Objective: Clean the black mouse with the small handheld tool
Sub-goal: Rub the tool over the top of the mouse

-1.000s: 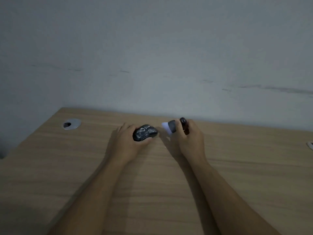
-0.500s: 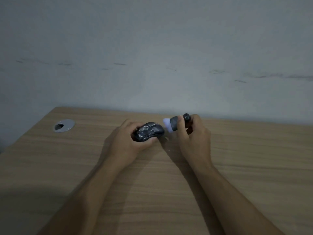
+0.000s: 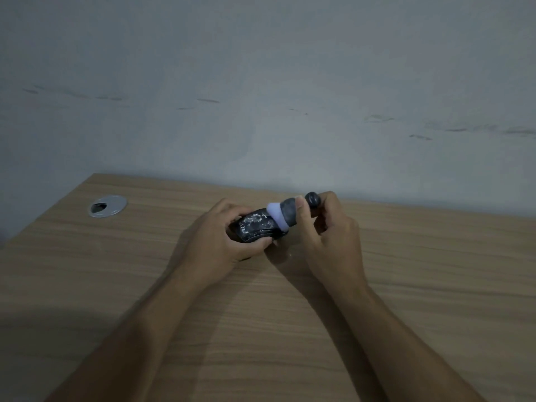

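Observation:
My left hand (image 3: pixel 216 243) grips the black mouse (image 3: pixel 255 227), whose top is speckled with white dust, just above the wooden desk (image 3: pixel 435 271). My right hand (image 3: pixel 330 236) holds the small handheld tool (image 3: pixel 287 213), a dark grey body with a pale brush head and a round black end. The pale head touches the right end of the mouse. My fingers hide the mouse's near side and underside.
A round silver cable grommet (image 3: pixel 106 206) sits in the desk at the back left. A grey wall (image 3: pixel 261 97) rises directly behind the desk's far edge. Small white crumbs lie on the desk just under the mouse.
The tool's pale head has moved left from beside the mouse onto its right end. Both hands have drawn closer together, and the mouse has been raised slightly off the desk.

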